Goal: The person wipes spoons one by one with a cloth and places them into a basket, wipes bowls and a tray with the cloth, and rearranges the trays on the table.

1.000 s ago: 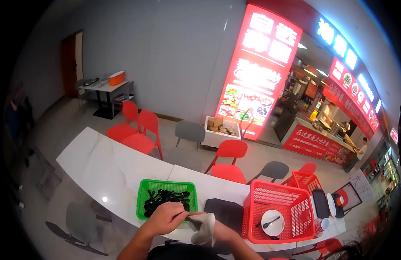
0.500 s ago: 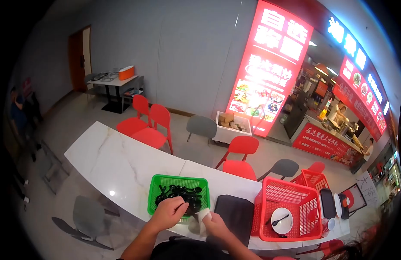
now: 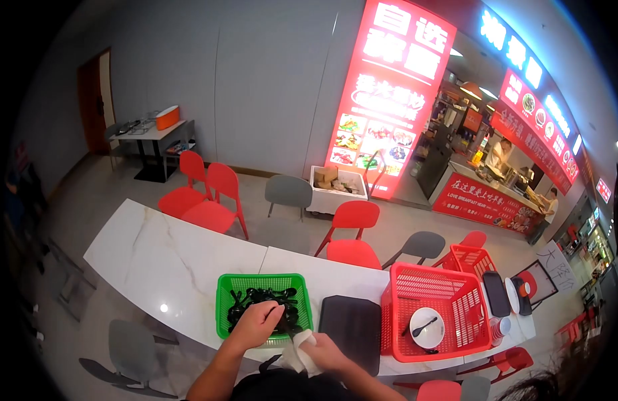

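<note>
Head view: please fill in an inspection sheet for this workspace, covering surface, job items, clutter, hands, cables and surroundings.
Surface: white marble-patterned table, with a seam across it.
Job items: green basket holding black spoons; white cloth; dark utensil in hand.
Clutter: black flat tray between the green basket and a red basket, which holds a white bowl; stacked cups beyond.
Hands: left hand grips the utensil; right hand holds the cloth.
Cables: nothing seen.
Surroundings: red chairs, grey chairs, lit sign, people at a counter.

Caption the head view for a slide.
Left hand holding a spoon, right hand a white cloth, by a green basket of black spoons.
</note>
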The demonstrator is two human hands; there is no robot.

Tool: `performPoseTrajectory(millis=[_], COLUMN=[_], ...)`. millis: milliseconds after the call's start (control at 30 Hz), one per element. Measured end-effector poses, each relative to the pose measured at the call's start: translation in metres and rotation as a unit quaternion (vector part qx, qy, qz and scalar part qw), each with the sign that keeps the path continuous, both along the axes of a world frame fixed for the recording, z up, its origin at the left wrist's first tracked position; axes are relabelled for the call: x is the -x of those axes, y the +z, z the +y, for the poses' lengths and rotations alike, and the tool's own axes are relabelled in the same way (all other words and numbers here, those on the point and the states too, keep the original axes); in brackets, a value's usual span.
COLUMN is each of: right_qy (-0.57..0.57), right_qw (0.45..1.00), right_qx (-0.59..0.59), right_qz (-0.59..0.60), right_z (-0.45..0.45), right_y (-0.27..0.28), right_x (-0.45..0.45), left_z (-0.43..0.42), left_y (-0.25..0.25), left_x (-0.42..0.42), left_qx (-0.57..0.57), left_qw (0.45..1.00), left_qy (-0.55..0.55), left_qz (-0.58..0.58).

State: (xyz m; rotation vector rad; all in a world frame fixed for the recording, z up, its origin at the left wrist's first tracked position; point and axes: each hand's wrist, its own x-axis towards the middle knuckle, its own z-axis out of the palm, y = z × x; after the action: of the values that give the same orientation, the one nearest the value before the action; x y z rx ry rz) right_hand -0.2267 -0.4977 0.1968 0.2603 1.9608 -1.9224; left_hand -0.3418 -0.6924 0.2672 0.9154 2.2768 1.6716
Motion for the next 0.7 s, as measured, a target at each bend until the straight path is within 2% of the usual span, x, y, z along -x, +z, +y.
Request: performPoseTrajectory(millis=[133,233,333,400,500,533,633,700], right_qy=[-0.004,-0.054,-0.057,-0.086,-0.1,-0.1,-0.095,-0.062], right_qw=[0.998,0.995,0.997,0.995,0.993,0.993,0.992,0.993], right_qx=[0.062,0.087,0.044,0.023,-0.017,-0.025,-0.054,-0.091], right_qz=[0.02,0.019,0.019,0.046,0.057,0.056,0.058,0.037], right_z=[-0.006,-0.014,-0.014,-0.013,-0.011,-0.01,-0.005,0.0], right_y=[0.006,0.027,0.016,-0.011,-0.02,-0.016,-0.031,-0.027], right_x=[0.001,0.001,0.009,0.016,0.014,0.014,0.016,0.018], left_z=[-0.003,-0.004,0.001,0.003,0.004,0.009,0.018,0.026], left_y=[-0.019,-0.042,-0.061,-0.064,-0.059,-0.057,-0.08,-0.083], left_x=[0.009,0.018,0.017,0.012,-0.01,-0.018,-0.032,-0.042], left_qx=[-0.003,-0.03,-0.077,-0.094,0.017,0.012,0.019,0.03], left_qw=[1.0,0.995,0.985,0.978,0.993,0.994,0.999,0.997], left_qy=[0.031,0.088,0.141,0.164,0.084,0.059,0.033,0.065], left_qz=[-0.002,-0.025,-0.064,-0.086,-0.085,-0.096,-0.008,-0.032])
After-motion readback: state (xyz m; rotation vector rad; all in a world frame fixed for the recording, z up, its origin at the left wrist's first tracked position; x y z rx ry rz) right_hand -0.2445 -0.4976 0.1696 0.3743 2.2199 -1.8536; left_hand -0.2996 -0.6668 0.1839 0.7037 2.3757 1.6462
